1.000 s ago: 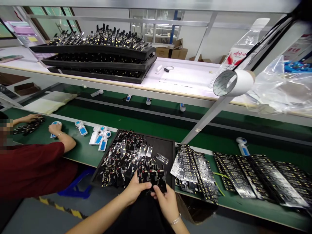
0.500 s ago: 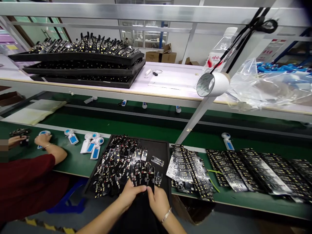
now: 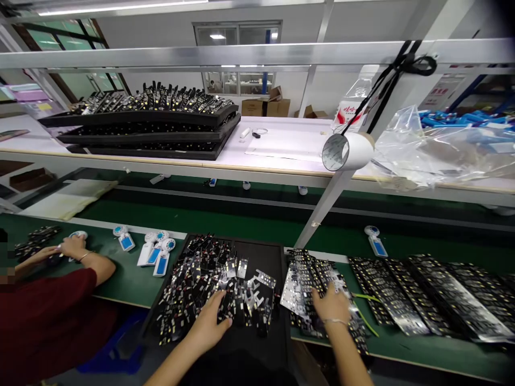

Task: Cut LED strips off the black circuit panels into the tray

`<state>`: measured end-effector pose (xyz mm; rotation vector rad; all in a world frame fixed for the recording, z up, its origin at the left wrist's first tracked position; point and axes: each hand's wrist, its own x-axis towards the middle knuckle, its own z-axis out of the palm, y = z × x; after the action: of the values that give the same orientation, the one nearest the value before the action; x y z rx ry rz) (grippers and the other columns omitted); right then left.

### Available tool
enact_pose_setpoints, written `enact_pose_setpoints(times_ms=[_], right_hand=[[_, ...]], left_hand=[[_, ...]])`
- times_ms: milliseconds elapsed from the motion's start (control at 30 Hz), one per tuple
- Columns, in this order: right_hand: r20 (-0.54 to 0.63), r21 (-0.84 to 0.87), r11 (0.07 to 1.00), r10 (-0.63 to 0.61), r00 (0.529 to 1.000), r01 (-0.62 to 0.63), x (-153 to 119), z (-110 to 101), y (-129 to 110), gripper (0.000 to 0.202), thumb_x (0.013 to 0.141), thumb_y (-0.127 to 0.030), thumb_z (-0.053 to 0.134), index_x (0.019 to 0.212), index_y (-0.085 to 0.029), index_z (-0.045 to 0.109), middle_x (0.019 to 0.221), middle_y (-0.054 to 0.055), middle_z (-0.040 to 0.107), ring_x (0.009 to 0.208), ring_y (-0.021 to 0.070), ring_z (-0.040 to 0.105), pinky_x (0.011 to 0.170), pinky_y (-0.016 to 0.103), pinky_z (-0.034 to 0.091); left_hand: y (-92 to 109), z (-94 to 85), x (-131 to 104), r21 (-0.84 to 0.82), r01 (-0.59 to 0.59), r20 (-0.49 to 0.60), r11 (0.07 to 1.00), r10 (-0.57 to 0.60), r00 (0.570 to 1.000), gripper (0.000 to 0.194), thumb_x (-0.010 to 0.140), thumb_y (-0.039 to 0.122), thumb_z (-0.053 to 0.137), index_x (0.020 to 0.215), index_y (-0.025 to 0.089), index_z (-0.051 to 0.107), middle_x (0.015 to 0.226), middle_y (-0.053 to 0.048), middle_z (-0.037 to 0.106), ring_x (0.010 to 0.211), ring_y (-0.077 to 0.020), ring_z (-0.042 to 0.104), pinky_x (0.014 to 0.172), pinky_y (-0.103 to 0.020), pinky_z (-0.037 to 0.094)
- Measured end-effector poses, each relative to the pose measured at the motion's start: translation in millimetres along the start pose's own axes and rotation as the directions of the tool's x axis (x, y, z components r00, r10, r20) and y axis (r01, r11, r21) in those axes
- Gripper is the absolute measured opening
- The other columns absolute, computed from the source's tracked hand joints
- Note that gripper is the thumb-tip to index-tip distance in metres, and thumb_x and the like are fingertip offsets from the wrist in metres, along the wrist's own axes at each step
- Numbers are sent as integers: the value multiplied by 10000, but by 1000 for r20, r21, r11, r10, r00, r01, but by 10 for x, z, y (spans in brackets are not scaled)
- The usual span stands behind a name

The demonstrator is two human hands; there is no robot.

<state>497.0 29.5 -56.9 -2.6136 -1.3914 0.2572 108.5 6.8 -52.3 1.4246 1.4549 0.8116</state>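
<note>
A black tray [image 3: 277, 257] in front of me holds a loose heap of small black circuit boards [image 3: 197, 284]. My left hand [image 3: 209, 321] rests flat on the near edge of that heap, fingers spread on the boards. My right hand [image 3: 332, 304] lies palm down on a stack of circuit board panels [image 3: 309, 276] just right of the tray. I cannot tell whether it grips a panel or only touches it.
More board panels [image 3: 426, 295] fan out to the right on the green bench [image 3: 120, 268]. White and blue handheld fans [image 3: 156, 254] lie left of the tray. A person in a red sleeve [image 3: 52, 311] works at the far left. Stacked black trays [image 3: 148, 128] fill the shelf above.
Both hands held one board panel together over the tray's near edge. They have parted: the left dropped onto the heap, the right moved right onto the panel stack. The camera tilted up.
</note>
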Motion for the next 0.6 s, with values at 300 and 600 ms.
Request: enact_pose_setpoints(times_ms=[300,600], right_hand=[[1,-52,998,40,999,-40,216,195,647,846,798,-609,441,1410,-33,335,1266,284,553,1165,407,532,985,504,377],[-212,656,703,-179,961,275,-863,-457,-587,810,836,-629,400,1464,-150,223,1350,206,520,1156,348,575,925,453,489]], left_hand=[[-403,-37,-383,-165,257,148,952,-233,961,675,597,472,771,1193,237,557,1329,-163,568,1207,-370,531,1024,-494,391],[165,4,-371,-386,420,404,821,-259,877,701,658,723,645,1232,328,565,1344,-107,588,1198,-322,559,1030,-504,369]])
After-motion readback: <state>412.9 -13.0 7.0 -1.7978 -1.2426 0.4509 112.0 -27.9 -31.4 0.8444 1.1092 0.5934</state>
